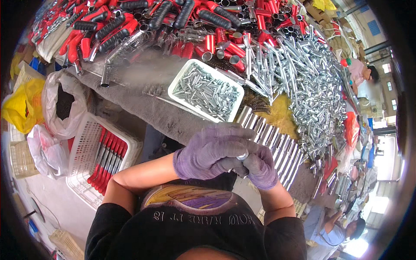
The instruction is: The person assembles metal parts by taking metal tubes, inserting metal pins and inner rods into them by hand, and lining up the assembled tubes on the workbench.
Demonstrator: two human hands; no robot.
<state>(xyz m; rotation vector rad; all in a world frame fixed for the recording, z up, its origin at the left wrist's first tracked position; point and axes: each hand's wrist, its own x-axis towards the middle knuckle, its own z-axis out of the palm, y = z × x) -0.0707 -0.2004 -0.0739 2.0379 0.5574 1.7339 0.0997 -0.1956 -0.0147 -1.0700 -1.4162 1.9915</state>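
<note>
My left hand (209,152), in a purple-grey glove, is closed in front of my chest, its fingers pressed against my right hand (261,168). My right hand is gloved alike, and its fingers curl round a metal part (242,155). Only that part's shiny round end shows between the two hands; the gloves hide the rest. Beside my right hand lies a row of silver metal tubes (277,146) side by side. Just beyond my hands, a white tray (174,82) holds many short metal pins (207,92).
Silver metal parts (303,82) are heaped at the right. Red-and-black handles (173,15) and red tubes pile up at the far side. Left of me stand a white basket (84,151) with red-handled tools, a white sack (54,97) and a yellow bag (21,108). Other people sit at the right.
</note>
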